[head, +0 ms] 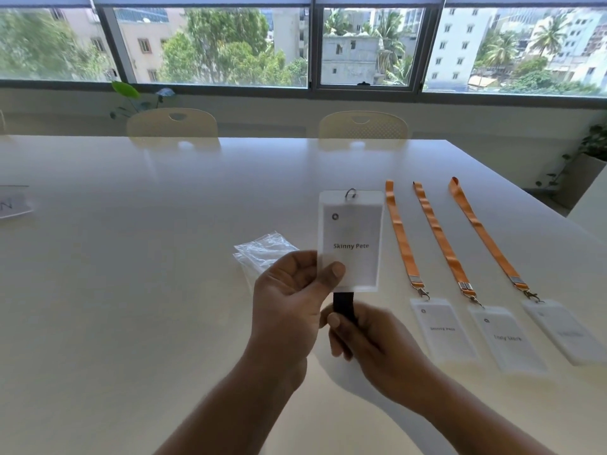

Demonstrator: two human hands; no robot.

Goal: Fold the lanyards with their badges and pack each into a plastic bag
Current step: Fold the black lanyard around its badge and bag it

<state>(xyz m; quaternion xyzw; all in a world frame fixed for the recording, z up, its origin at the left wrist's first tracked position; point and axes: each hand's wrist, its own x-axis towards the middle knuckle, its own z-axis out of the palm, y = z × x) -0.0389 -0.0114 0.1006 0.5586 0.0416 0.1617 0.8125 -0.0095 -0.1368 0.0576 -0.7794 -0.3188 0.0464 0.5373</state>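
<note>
The left grip [289,297] pinched the badge [353,238] by its lower corner, long axis upright. Directly below, the right grip [368,339] clasped the black lanyard [343,302], which hung vertical.

A wide, glossy white counter [131,290] fills most of the view. Two cream chairs stand pushed in at its far edge, one on the left [171,123] and one on the right [363,125], each with a cut-out handle in its backrest. A white sheet [13,203] with dark lettering lies at the counter's left edge, partly cut off. Behind the left chair stands a leafy plant [131,96]; another potted plant [588,159] stands in the right corner. Dark-framed windows [210,44] show trees and pale buildings in sunlight.
</note>
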